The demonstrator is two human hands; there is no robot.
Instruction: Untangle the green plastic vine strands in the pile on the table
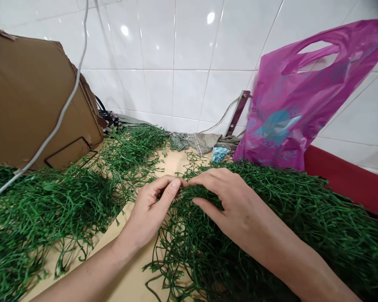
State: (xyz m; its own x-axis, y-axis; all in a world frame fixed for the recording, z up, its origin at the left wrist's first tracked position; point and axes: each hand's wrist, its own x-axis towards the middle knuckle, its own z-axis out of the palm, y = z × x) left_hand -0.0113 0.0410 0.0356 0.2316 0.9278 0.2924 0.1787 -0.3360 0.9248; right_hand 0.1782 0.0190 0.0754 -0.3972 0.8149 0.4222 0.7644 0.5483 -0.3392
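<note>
My left hand (156, 205) is closed, its thumb pressed against the bent index finger in a pinch. Whatever sits in that pinch is too small or hidden to make out. Close by on the right, my right hand (231, 199) has its thumb and fingers apart, the index fingertip touching or almost touching the left fingertips. Beneath both lies a large pile of thin green artificial stems (290, 201) with small knobbed tips, spreading to the right. A second heap of the same green stems (66, 201) covers the left side.
A cardboard box (28, 100) stands at the left, with a grey cable (63, 111) hanging across it. At the back are a clear cup with blue and white bits (219, 154), grey cloth (179, 141) and a metal bracket (238, 111). A purple plastic bag (286, 100) leans against white tiles.
</note>
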